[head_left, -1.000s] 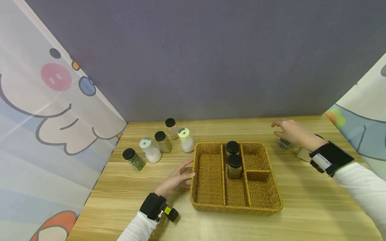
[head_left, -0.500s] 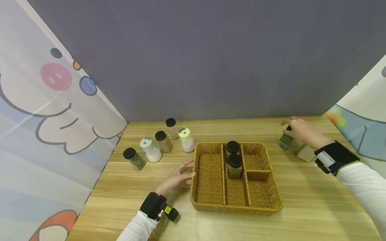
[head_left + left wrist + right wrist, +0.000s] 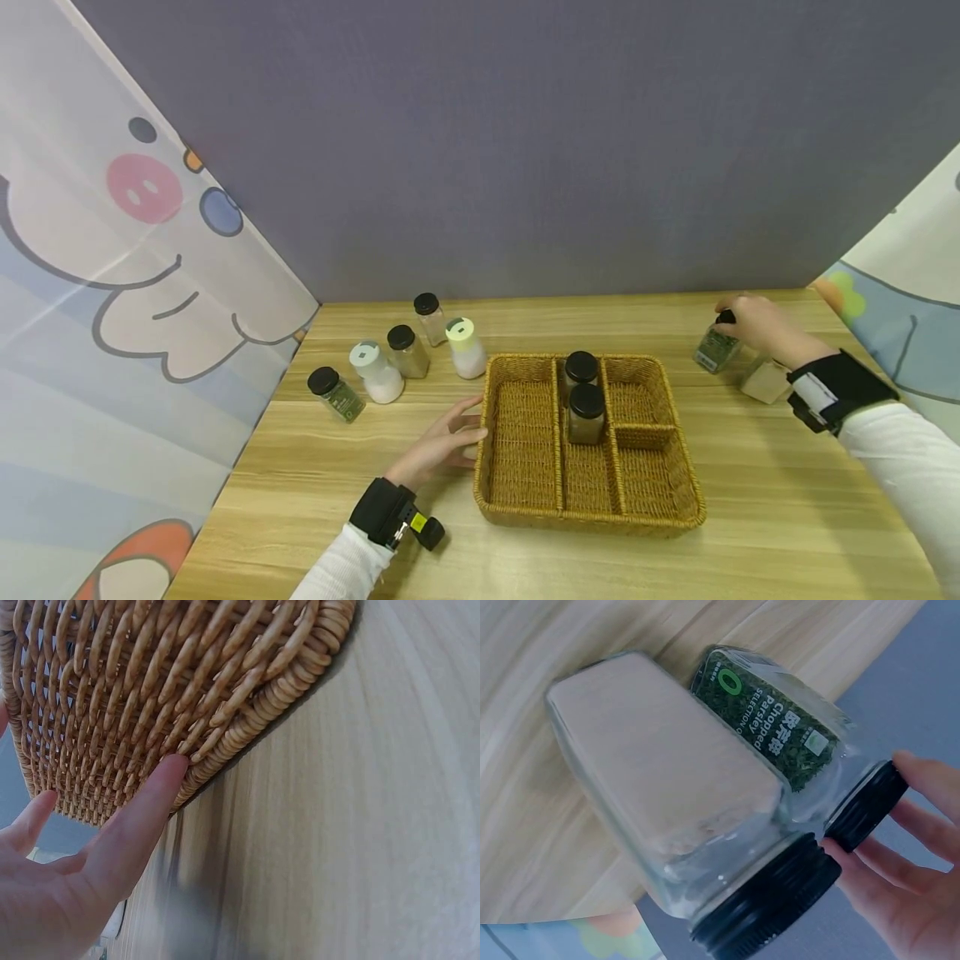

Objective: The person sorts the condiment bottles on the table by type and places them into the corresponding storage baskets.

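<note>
"Chopped Parsley", "欧芹碎", "SELECTION", on green herb jar

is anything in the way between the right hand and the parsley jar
Nothing visible: the right hand pinches the parsley jar by its black lid. The jar of pale powder stands close beside it, but not between hand and lid.

Tight spot by R hand: pale-powder jar stands just beside the parsley jar it holds, below the wrist. Btwn R hand & basket, a strip of desk is free to pass; basket's wall then blocks low moves. L hand: same basket blocks inward, right at its fingers; 5 bottles obstruct farther out. Grey panel limits reach beyond both hands.
</note>
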`<state>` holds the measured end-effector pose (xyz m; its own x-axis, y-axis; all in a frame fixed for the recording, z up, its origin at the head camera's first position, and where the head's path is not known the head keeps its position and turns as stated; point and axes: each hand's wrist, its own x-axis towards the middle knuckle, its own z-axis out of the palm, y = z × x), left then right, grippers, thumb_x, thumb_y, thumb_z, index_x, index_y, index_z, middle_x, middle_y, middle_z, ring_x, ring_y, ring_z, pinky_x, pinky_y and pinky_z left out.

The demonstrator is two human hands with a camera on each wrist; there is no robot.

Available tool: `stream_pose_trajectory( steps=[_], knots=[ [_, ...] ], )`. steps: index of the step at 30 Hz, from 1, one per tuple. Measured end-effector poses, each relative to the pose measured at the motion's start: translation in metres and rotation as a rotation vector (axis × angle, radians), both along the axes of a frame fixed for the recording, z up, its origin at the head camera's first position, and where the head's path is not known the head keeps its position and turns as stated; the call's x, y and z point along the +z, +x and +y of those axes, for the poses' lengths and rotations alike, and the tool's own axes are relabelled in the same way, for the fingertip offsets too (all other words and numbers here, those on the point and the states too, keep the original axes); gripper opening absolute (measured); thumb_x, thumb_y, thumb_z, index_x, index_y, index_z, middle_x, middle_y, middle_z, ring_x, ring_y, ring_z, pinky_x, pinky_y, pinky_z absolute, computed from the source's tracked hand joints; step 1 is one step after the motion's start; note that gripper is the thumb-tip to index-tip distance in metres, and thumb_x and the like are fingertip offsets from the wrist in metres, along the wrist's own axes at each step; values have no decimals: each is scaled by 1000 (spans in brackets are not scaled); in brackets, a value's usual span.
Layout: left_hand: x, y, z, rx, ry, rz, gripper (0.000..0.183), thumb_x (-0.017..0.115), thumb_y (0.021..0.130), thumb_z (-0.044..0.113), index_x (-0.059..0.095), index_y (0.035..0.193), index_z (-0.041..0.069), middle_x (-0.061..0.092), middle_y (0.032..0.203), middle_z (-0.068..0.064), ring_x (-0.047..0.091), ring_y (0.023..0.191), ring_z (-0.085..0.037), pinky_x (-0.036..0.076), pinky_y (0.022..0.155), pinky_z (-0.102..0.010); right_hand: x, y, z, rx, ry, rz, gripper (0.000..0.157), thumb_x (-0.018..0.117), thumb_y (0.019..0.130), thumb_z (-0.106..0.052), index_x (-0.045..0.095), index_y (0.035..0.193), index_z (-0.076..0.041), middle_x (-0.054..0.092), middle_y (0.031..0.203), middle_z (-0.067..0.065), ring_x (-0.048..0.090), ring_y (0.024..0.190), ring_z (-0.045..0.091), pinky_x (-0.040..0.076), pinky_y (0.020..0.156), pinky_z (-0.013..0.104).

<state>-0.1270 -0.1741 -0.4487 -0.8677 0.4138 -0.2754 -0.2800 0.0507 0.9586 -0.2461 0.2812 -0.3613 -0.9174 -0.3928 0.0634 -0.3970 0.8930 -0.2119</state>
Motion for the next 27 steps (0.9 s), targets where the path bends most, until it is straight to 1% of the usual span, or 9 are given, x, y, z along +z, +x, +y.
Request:
stream_pose_trajectory(
  steps=[6, 9, 15, 20, 27],
  knots=[
    [-1, 0, 0, 1, 9, 3, 69, 59, 85, 20, 19, 141, 12, 24, 136, -27, 42, 114, -40, 48, 81, -47, 3, 1, 0, -14, 16, -24, 33, 60, 80, -4, 51, 101, 19, 53, 92, 34, 51, 85, 48, 44, 70, 52],
    [-1, 0, 0, 0, 11, 3, 68, 58, 85, 20, 19, 141, 12, 25, 136, -27, 42, 114, -40, 48, 80, -47, 3, 2, 1, -11, 19, -21, 33, 61, 80, -4, 51, 101, 20, 53, 92, 34, 51, 84, 48, 44, 70, 52],
    [-2, 0, 1, -4, 14, 4, 67, 57, 86, 19, 19, 141, 13, 24, 137, -27, 40, 115, -41, 48, 80, -48, 1, 2, 2, 29, 23, 15, 30, 61, 79, -2, 53, 97, 20, 56, 87, 32, 54, 80, 45, 45, 69, 51],
    [-3, -1, 0, -15, 16, 16, 70, 59, 85, 23, 18, 141, 13, 24, 136, -27, 40, 115, -40, 48, 80, -49, 1, 3, 3, 62, 16, 40, 28, 61, 79, -2, 54, 97, 19, 57, 85, 30, 55, 78, 43, 45, 68, 50],
    [-7, -2, -2, -31, -6, 49, 74, 61, 83, 31, 18, 141, 12, 24, 136, -29, 43, 113, -37, 48, 79, -48, 9, 7, -2, 116, 9, 127, 29, 62, 78, -2, 56, 99, 17, 57, 86, 27, 56, 75, 38, 47, 63, 47]
  ],
)
